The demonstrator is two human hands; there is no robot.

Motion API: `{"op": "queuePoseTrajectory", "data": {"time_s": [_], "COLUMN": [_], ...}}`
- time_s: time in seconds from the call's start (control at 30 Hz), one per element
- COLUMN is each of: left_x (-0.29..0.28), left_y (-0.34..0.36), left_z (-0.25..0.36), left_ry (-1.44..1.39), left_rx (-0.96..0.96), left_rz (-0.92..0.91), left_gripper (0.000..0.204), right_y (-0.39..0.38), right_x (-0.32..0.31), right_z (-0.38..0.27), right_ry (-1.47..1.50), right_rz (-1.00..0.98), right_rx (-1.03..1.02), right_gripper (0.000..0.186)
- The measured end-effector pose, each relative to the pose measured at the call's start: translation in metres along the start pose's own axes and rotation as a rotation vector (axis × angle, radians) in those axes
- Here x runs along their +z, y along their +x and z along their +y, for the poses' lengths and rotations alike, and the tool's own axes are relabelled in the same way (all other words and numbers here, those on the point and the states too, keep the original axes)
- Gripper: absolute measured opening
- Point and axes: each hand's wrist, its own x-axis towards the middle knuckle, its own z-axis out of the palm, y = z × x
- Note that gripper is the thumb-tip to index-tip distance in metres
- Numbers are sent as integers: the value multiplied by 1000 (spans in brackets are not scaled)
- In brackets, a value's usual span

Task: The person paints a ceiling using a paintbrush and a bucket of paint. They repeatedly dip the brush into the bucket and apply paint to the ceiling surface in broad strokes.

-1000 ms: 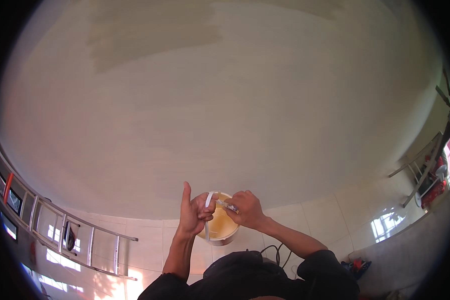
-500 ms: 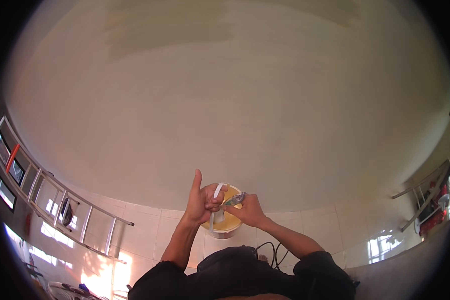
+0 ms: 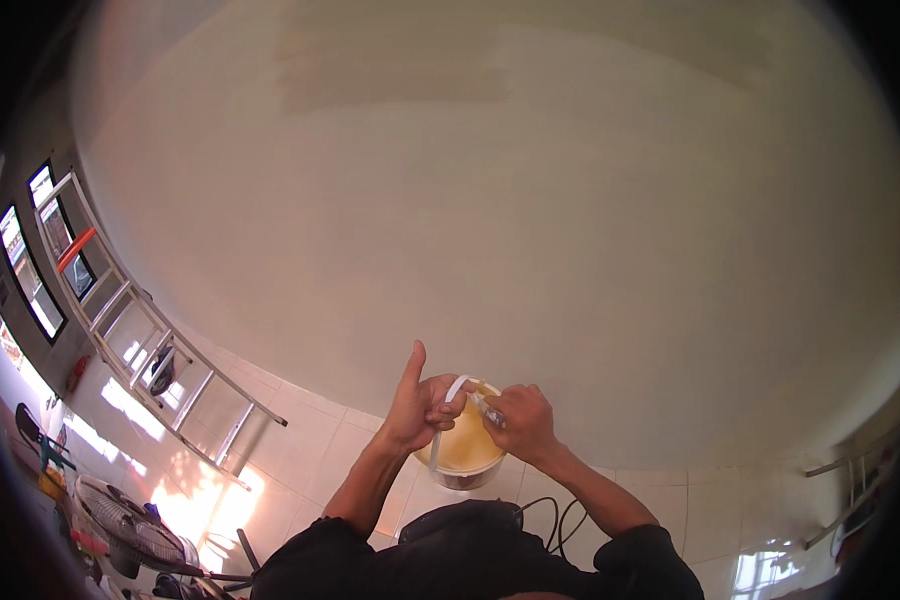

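My left hand (image 3: 425, 405) has its fingers curled round the white handle (image 3: 455, 388) of a bucket, with the thumb stuck straight up. The bucket (image 3: 460, 475) holds pale yellow liquid, probably paint. Beside the left hand, over the bucket's mouth, my right hand (image 3: 520, 425) pinches a small shiny object (image 3: 492, 414), too small to make out, close against the handle and the left fingertips. The pale wall (image 3: 570, 260) rises in front of me, with darker beige patches near the top.
An aluminium ladder (image 3: 210, 410) with an orange part lies at the left, near framed windows (image 3: 30, 270). A standing fan (image 3: 130, 520) and chair (image 3: 45, 445) sit at the lower left. A second ladder (image 3: 840, 500) is at the right. Black cables (image 3: 555, 530) loop near my body.
The view has swung leftward, bringing the fan and more windows in. Both hands, still together at the bucket, sit slightly farther right in the picture; the right fingers have shifted on the small object.
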Motion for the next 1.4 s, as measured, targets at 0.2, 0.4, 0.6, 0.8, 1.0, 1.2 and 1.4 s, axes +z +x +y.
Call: {"op": "queuePoseTrajectory", "data": {"time_s": [0.2, 0.4, 0.6, 0.8, 1.0, 1.2, 1.4], "left_x": [0, 0, -1, -3, -4, -6, -12], "left_y": [0, 1, 5, 3, 5, 10, 10], "left_z": [-1, -4, -4, -6, -6, -6, -7], "left_ry": [-6, 7, 9, 1, 5, 2, 11], "left_rx": [34, 30, 7, 7, 15, 37, 35], "left_rz": [1, 29, 42, 18, 16, 12, 38], "left_gripper": [105, 106, 107, 104, 102, 104, 107], "right_y": [1, -8, -6, -13, -11, -6, -17], "right_x": [-5, -1, 7, 18, 16, 3, 19], "right_z": [-15, -26, -8, 12, 9, -15, -9], "right_ry": [349, 725, 280, 16, 15, 391, 730], "right_rz": [-101, -295, -93, 3, 11, -133, -244], "right_rx": [297, 638, 295, 0, 0, 417, 687], "right_gripper": [19, 26, 22, 16, 18, 23, 31]}}
